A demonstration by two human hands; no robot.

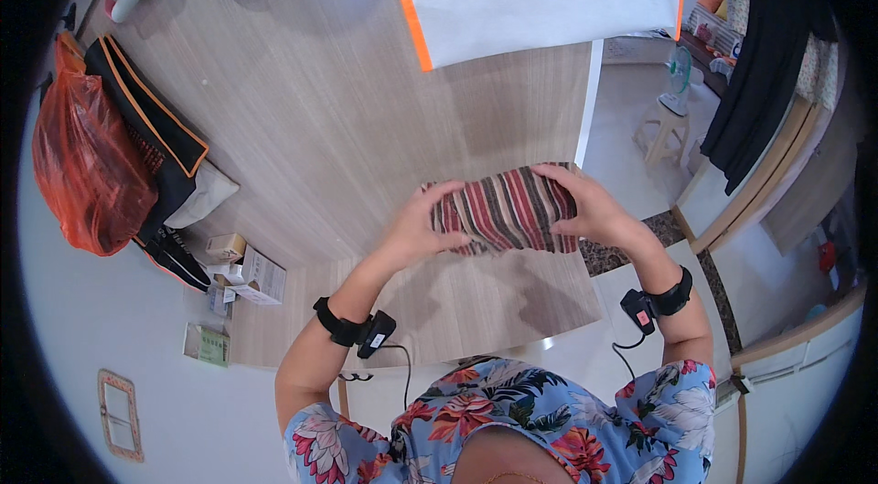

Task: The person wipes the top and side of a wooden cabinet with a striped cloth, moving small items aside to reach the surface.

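A striped cloth bundle [505,210] in red, black and beige is held up in front of the wood-grain panel, above the ledge. It looks like a thick oblong block with a slightly uneven lower edge. Whether it is only folded cloth or has something inside, I cannot tell. My left hand [422,226] grips its left end, thumb below and fingers over the top. Round the right end, my right hand [596,212] is closed in the same way. The bundle hides part of the ledge's back edge.
Below the bundle runs a wooden ledge [366,329], with small boxes [258,276] at its left end. A red plastic bag [91,169] and dark bags hang on the left. A white bag [540,13] hangs above. Far right, a fan [677,86] stands on a stool.
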